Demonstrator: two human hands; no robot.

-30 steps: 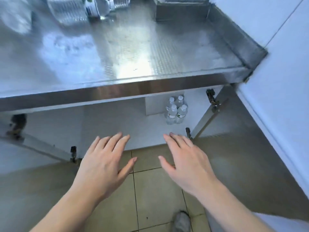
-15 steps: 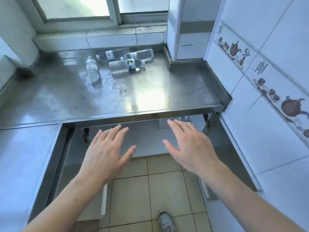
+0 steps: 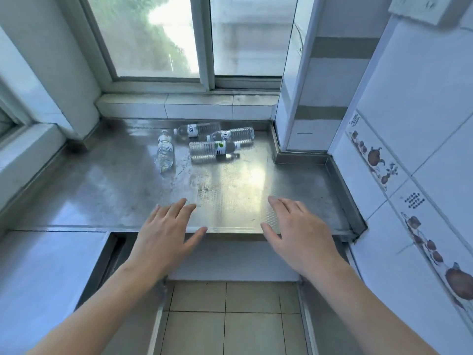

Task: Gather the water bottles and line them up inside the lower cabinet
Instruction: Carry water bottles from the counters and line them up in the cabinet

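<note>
Several clear plastic water bottles lie on the steel counter (image 3: 128, 196) near its back. One bottle (image 3: 165, 152) points away from me at the left. A second bottle (image 3: 213, 149) lies crosswise with a green-marked label. Behind it lie a third bottle (image 3: 231, 135) and a bottle (image 3: 197, 129) next to the sill. My left hand (image 3: 166, 234) and my right hand (image 3: 302, 234) hover over the counter's front edge, palms down, fingers spread, holding nothing. The lower cabinet's inside is hidden below the counter.
A window (image 3: 194, 37) and tiled sill (image 3: 184, 106) run behind the counter. A tiled pillar (image 3: 314, 98) stands at the back right, a patterned tiled wall (image 3: 409, 175) on the right. Open cabinet doors (image 3: 307, 321) flank the floor tiles (image 3: 225, 319) below.
My view has risen from the open lower cabinet, where several bottles stood, to the countertop. Both hands have lifted with it and stayed open.
</note>
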